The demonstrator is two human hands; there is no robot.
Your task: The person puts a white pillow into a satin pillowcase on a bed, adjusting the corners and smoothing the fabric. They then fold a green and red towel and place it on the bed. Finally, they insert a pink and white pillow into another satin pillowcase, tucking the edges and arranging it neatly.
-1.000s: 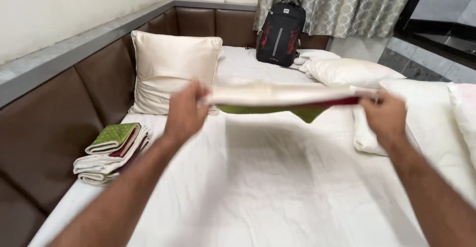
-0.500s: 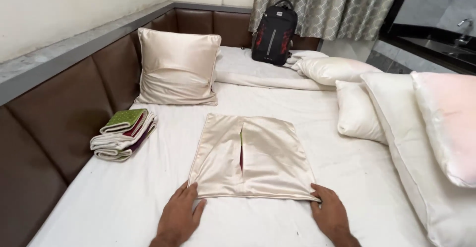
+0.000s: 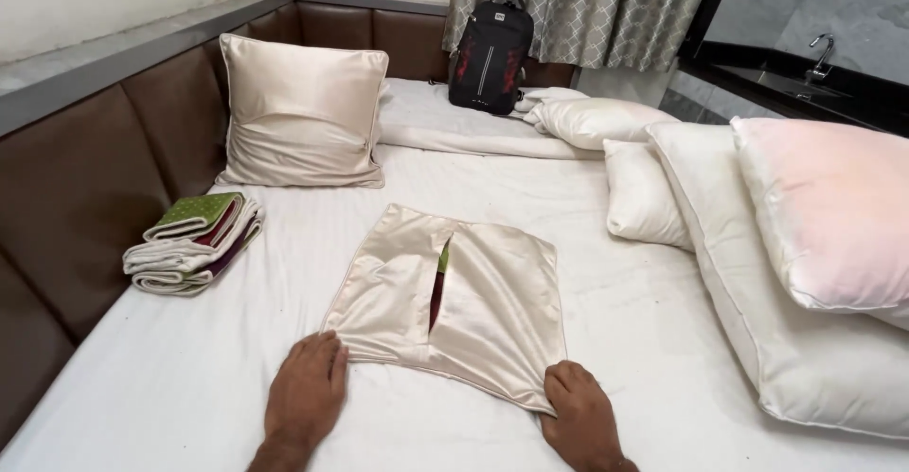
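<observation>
**Cushion cover pinned flat at its near corners**

The left hand (image 3: 305, 398) lies palm down, fingers together, on the near left corner of the cream satin cushion cover (image 3: 450, 302). The right hand (image 3: 579, 417) pinches the near right corner between thumb and fingers. Half a second ago both hands lay just short of that edge; a second ago they held the cover stretched in the air. Now it lies flat on the white-sheeted bed (image 3: 615, 339), its back flap parted to show a strip of red and green lining.

To the left, near the brown padded bed surround (image 3: 66, 207), sits a stack of folded covers with a green patterned one on top (image 3: 194, 242), unmoved. Bare white pillows (image 3: 805, 339) are piled at the right. Farther back a filled cream satin cushion (image 3: 301, 112) leans upright, and a black backpack (image 3: 490, 53) stands before the grey patterned curtain (image 3: 587, 8).
</observation>
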